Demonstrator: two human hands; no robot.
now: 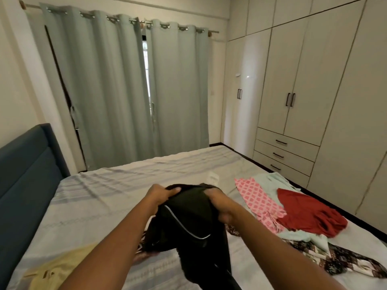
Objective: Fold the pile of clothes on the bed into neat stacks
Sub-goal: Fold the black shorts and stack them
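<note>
I hold a black garment (188,214) with a thin grey piping line up over the bed (117,185). My left hand (161,195) grips its top edge on the left and my right hand (219,203) grips the top edge on the right. The cloth hangs down between my forearms toward the sheet. To the right lie loose clothes: a pink patterned piece (257,199), a pale mint garment (270,181), a red top (310,212) and a dark floral piece (339,260). A yellow garment (60,266) lies at the near left.
A blue headboard (25,176) runs along the left. Grey curtains (125,91) hang behind the bed. A beige wardrobe (314,91) with drawers stands close along the right side. A small white object (213,177) lies on the sheet beyond my hands.
</note>
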